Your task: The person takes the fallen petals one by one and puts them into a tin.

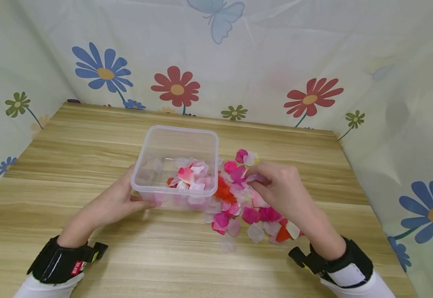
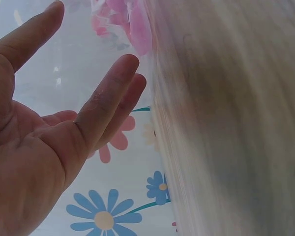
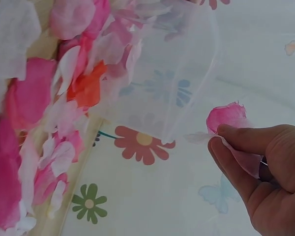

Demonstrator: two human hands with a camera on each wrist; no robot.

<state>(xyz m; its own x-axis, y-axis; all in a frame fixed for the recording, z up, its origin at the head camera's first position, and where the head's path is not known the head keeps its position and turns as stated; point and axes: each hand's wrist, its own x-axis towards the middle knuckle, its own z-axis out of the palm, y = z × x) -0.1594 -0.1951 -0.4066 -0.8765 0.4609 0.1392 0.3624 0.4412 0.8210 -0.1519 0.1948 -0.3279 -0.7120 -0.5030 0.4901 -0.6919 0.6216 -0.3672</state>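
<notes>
A clear plastic container (image 1: 174, 129) stands on the table, with pink, white and red flower petals (image 1: 192, 176) heaped inside it. My left hand (image 1: 114, 200) rests against its front left corner, thumb along the front wall; in the left wrist view the left fingers (image 2: 105, 98) look straight and spread beside the see-through wall. Over the loose petals (image 1: 251, 214) right of the container, my right hand (image 1: 285, 188) pinches petals (image 3: 228, 117) between thumb and fingertips. A pink one and whitish ones show in the right wrist view.
The wood-grain table (image 1: 157, 260) is bordered at the back and sides by a pale flower-print cloth (image 1: 261, 62). Loose petals spread from the container's right wall toward the right forearm. Black straps with small cameras (image 1: 65, 260) sit on both wrists.
</notes>
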